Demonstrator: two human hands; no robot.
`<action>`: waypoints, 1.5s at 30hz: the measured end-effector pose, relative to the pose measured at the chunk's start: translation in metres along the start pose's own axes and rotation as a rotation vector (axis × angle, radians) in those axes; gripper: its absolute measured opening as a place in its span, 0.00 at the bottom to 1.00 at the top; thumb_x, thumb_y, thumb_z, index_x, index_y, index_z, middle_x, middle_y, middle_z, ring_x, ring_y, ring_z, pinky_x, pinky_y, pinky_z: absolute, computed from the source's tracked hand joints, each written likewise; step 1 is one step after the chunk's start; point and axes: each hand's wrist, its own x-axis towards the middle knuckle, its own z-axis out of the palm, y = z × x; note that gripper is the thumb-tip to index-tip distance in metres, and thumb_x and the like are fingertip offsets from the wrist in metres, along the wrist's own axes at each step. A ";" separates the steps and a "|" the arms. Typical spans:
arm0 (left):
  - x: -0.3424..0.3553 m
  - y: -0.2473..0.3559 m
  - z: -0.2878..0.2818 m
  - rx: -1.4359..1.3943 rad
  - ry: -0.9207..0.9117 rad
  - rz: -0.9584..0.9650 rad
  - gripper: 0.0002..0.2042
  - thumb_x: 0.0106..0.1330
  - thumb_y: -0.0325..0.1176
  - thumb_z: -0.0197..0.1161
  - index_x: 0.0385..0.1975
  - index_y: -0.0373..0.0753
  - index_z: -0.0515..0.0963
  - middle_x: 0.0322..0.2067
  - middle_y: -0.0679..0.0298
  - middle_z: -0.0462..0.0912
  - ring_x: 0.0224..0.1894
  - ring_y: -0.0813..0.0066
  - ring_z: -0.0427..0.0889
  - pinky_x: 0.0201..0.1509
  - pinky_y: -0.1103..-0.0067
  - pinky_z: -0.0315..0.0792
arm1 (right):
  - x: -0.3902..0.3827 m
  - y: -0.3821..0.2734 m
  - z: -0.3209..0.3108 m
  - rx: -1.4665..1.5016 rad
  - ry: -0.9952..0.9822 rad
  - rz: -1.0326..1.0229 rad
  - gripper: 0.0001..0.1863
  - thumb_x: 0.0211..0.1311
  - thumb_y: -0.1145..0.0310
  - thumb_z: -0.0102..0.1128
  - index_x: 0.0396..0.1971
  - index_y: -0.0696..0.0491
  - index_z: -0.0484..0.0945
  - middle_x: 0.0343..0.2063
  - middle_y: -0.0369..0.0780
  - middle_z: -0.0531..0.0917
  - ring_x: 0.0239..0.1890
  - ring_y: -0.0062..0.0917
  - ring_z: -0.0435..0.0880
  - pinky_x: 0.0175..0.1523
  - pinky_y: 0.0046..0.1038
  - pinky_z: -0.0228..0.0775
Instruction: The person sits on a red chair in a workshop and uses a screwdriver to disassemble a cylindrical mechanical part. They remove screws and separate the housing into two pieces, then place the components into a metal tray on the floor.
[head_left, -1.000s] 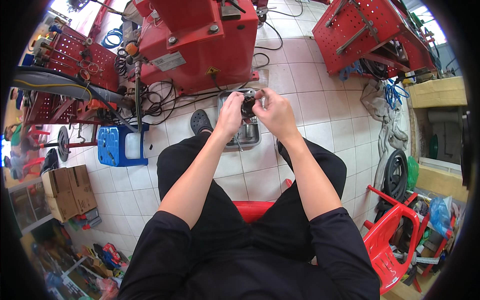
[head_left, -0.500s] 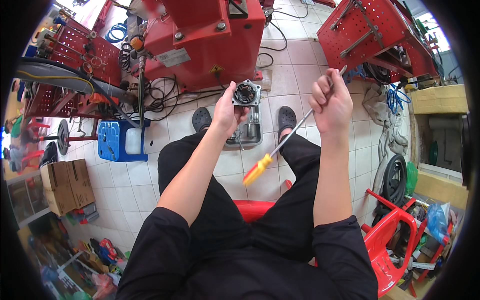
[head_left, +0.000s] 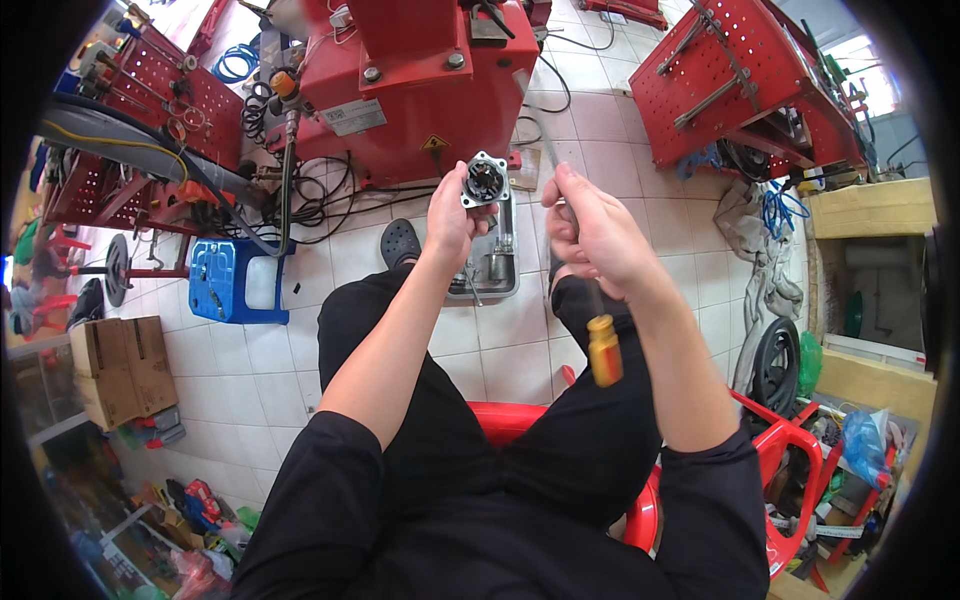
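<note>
My left hand [head_left: 452,215] grips a round metal housing [head_left: 485,181] with a square flange, its open end facing up and dark parts inside. To the right, my right hand [head_left: 598,226] is closed around the shaft of a screwdriver [head_left: 605,352]. The yellow and red handle hangs below that hand, and the blurred tip points up past the fingers. Tip and housing are apart. Under the left hand, a grey tray [head_left: 487,293] on the floor holds a metal cylinder [head_left: 495,266] and other metal parts, partly hidden by the hand.
A large red machine base [head_left: 440,110] stands ahead, with black cables beside it. To the left are a blue plastic stool [head_left: 235,280] and cardboard boxes [head_left: 122,370]. A red perforated panel [head_left: 710,80] is at the far right, a red plastic chair [head_left: 795,480] at the near right.
My right hand has moved left and slightly down, nearer the housing. The screwdriver has swung from slanting to nearly upright. The left hand keeps its hold, with the housing slightly shifted.
</note>
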 end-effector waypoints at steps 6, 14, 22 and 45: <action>-0.003 -0.002 0.005 -0.111 -0.072 0.156 0.16 0.68 0.41 0.41 0.49 0.40 0.66 0.39 0.60 0.79 0.36 0.64 0.81 0.31 0.75 0.68 | 0.001 -0.016 -0.011 -1.263 0.215 -0.164 0.17 0.65 0.61 0.44 0.30 0.61 0.75 0.31 0.51 0.79 0.36 0.47 0.77 0.44 0.40 0.67; -0.001 0.000 -0.001 -0.228 -0.064 0.211 0.16 0.63 0.34 0.36 0.50 0.40 0.62 0.42 0.57 0.77 0.39 0.62 0.80 0.36 0.72 0.69 | -0.010 -0.028 0.012 -1.652 0.281 -0.352 0.17 0.66 0.62 0.43 0.30 0.57 0.78 0.27 0.48 0.81 0.35 0.42 0.80 0.40 0.40 0.72; 0.001 -0.001 -0.001 -0.209 -0.112 0.337 0.15 0.62 0.33 0.36 0.48 0.40 0.62 0.39 0.58 0.78 0.37 0.66 0.80 0.34 0.75 0.70 | -0.012 -0.033 0.031 -1.699 0.308 -0.278 0.20 0.67 0.60 0.42 0.25 0.58 0.78 0.26 0.47 0.81 0.32 0.43 0.81 0.37 0.40 0.72; 0.007 -0.011 -0.004 0.007 -0.137 0.573 0.15 0.60 0.29 0.39 0.47 0.37 0.62 0.40 0.61 0.73 0.39 0.74 0.78 0.36 0.79 0.70 | -0.002 -0.043 0.004 -1.274 0.127 0.010 0.22 0.65 0.58 0.45 0.26 0.63 0.77 0.21 0.51 0.79 0.28 0.41 0.80 0.38 0.36 0.69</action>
